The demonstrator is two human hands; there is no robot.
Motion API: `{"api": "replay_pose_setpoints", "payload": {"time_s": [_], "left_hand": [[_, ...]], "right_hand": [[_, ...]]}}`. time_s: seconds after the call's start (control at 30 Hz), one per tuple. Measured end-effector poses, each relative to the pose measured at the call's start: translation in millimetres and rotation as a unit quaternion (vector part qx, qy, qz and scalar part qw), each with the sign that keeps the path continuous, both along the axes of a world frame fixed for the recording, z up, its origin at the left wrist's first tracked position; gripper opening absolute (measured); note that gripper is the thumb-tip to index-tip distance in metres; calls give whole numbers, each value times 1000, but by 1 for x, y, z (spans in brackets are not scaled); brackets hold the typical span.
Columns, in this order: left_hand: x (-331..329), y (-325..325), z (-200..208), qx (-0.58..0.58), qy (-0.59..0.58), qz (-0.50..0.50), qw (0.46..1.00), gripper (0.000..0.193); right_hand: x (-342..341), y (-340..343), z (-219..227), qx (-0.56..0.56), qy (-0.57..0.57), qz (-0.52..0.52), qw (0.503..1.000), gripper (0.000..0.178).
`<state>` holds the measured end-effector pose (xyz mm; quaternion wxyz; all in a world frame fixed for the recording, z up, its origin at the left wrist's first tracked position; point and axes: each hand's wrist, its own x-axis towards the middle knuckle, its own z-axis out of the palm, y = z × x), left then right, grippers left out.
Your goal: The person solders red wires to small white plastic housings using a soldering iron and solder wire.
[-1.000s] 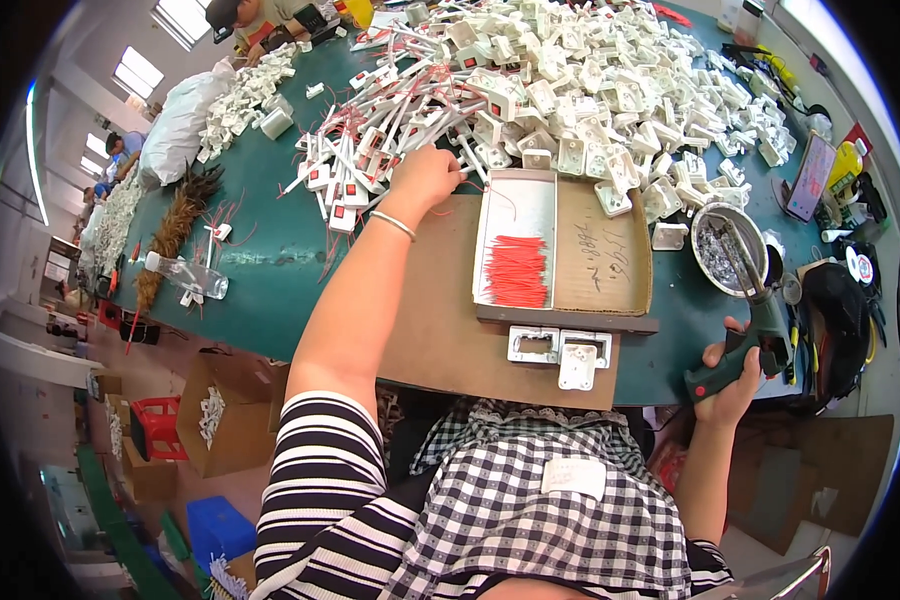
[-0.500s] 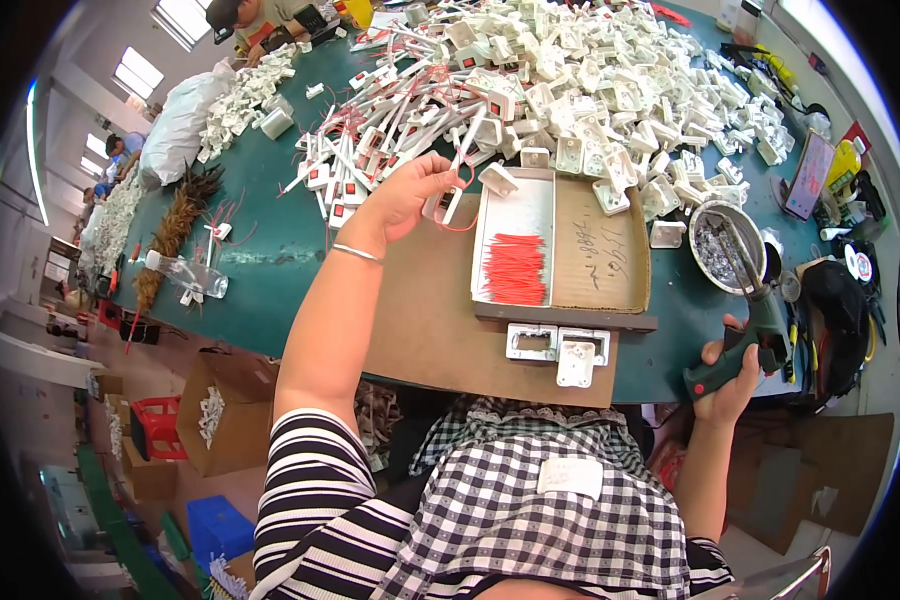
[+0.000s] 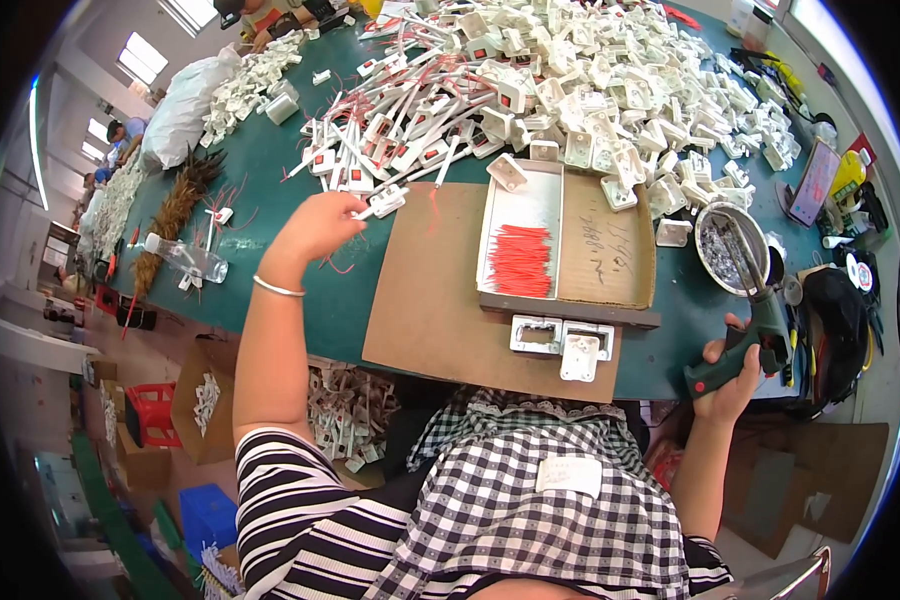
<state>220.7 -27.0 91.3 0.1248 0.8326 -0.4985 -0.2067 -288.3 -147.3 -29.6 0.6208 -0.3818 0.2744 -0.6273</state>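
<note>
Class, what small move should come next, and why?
Probably the left hand should bring its white plastic piece to the rectangular silver metal frame: the left opening looks unfilled, and the right hand grips a green pistol-shaped tool.

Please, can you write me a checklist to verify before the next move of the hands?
1. White part at the fingertips of the left hand: ok.
2. Green-handled tool gripped by the right hand: ok.
3. Tool's front end over the bowl: ok.
4. Tool hot: cannot tell.
5. Red strips gathered inside the cardboard tray: ok.
6. White box wholly within the right metal frame: not ok, overhanging its near edge.
</note>
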Motion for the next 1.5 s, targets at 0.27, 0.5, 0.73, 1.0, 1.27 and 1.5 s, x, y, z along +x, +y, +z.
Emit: {"api": "replay_pose_setpoints", "payload": {"time_s": [0.27, 0.5, 0.73, 1.0, 1.27, 1.5], "left_hand": [[1, 45, -26, -297, 461, 121, 827, 23], [-121, 16, -44, -227, 599, 35, 767, 27], [-178, -8, -59, -200, 399, -70, 892, 30], [-191, -4, -55, -275, 318, -107, 901, 24], [-195, -11, -56, -261, 270, -122, 919, 27], [-195, -6, -58, -286, 107, -237, 922, 21]], "right_hand": [[-7, 1, -3, 12, 9, -4, 1000, 41], [-4, -7, -2, -8, -7, 40, 999, 39], [-1, -2, 1, -2, 11, 22, 1000, 38], [-2, -1, 2, -10, 1, 21, 1000, 37], [-4, -5, -1, -17, 19, 24, 999, 43], [-4, -5, -1, -23, -8, 33, 999, 40]]}}
